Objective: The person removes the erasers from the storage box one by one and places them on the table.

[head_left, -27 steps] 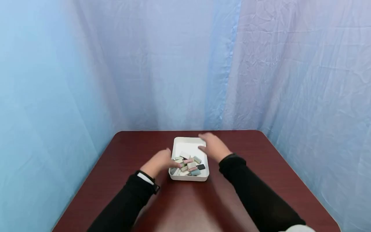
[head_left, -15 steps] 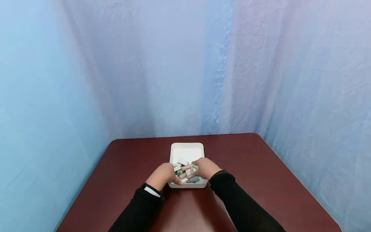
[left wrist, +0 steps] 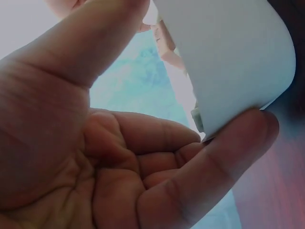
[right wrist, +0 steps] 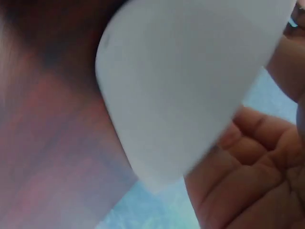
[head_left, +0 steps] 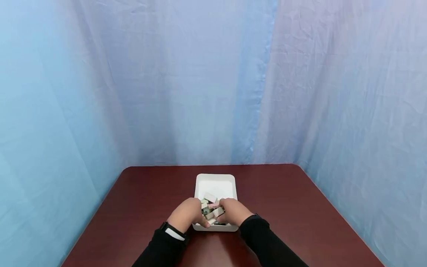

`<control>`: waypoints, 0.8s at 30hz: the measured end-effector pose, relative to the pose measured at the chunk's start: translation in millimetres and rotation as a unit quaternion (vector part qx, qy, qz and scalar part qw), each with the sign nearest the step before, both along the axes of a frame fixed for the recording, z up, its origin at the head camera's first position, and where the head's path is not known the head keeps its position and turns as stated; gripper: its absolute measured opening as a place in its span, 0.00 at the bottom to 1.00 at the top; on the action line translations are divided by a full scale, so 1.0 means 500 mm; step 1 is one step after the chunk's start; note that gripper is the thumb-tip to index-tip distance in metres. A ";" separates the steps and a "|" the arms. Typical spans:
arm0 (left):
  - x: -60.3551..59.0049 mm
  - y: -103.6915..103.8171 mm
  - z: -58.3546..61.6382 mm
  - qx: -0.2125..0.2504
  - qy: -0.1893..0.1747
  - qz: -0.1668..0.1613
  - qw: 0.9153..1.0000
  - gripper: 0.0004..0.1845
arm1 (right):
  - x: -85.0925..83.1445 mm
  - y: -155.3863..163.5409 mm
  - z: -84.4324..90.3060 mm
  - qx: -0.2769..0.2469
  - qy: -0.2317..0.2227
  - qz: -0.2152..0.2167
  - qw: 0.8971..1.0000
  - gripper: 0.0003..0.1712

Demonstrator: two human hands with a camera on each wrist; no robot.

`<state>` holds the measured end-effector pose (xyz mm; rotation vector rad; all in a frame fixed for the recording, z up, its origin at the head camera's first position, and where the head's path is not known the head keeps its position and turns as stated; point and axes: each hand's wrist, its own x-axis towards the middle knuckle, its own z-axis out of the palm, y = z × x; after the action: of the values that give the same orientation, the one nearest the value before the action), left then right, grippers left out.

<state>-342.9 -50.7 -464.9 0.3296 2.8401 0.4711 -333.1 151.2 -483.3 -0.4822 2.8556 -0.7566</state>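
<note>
White plastic, by its look, makes up the shallow tray (head_left: 217, 184), which sits on the dark red table (head_left: 150, 196) with a loose heap of small blocks (head_left: 218, 212) in its near half, between the two hands. The left hand (head_left: 185, 214) lies over the tray's left wall, thumb reaching toward its near end; in the left wrist view the thumb stands wide of the loosely bent fingers, and one fingertip meets the tray's outer wall. The right hand (head_left: 235, 212) lies over the tray's right wall, thumb and forefinger spread to either side of the nearest pieces; the tray hides its other fingertips in the right wrist view, so whether either hand really pinches anything I cannot tell. Within the tray, a pink block (head_left: 213, 205) lies just nearer than a whitish block (head_left: 209, 197) at the heap's far edge. Squeezing inward could pop a tilted block over the tray's low near wall, since the pieces rest unevenly on one another; uneven pressure on the tray's sides might skew it, or trap a fingertip between block and wall.
</note>
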 end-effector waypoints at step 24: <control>0.019 0.000 0.029 -0.008 0.004 -0.035 0.999 0.23 | 0.024 -0.025 0.015 0.009 0.108 0.081 0.991 0.07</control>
<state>-333.2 -50.8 -450.2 0.4263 2.8287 0.4353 -320.9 138.7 -475.9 -0.8298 2.9666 -0.6874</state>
